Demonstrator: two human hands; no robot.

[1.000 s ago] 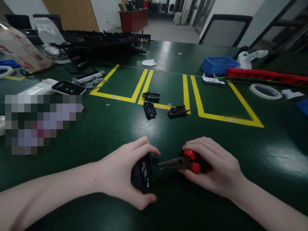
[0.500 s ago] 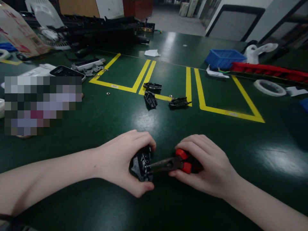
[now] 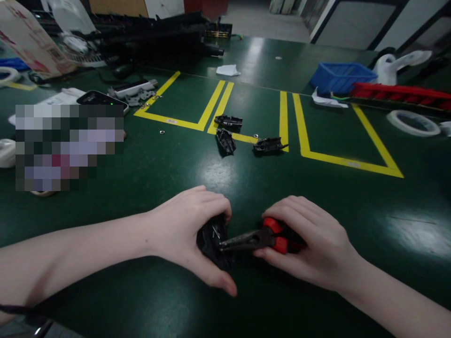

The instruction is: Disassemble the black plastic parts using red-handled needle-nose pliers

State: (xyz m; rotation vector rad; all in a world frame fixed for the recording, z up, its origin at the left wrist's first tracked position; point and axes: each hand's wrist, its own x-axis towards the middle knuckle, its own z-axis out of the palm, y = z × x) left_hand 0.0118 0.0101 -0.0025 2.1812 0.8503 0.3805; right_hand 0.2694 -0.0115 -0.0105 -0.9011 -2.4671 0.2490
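My left hand (image 3: 192,230) is curled around a black plastic part (image 3: 213,241), its thumb along the near side. Red-handled needle-nose pliers (image 3: 253,238) are gripped in my right hand (image 3: 310,239), their jaws pointing left. The tips of the jaws reach the face of the black part; whether they pinch something there is too small to tell. Farther up the table lie similar loose black plastic pieces (image 3: 226,141), with a small metal nut (image 3: 255,136) close to them. Another small metal nut (image 3: 162,132) sits to the left.
Yellow tape outlines (image 3: 352,163) mark the green table (image 3: 169,291). At the back right are a blue bin (image 3: 341,77), a red strip (image 3: 405,96) and a white tape roll (image 3: 413,123). A large black assembly (image 3: 155,42) fills the back left; a dark-faced device (image 3: 102,101) lies nearer.
The black part has turned in my left hand, and its face now looks different. My left thumb has shifted toward me and right. The view has moved slightly, and the pliers stay at the part.
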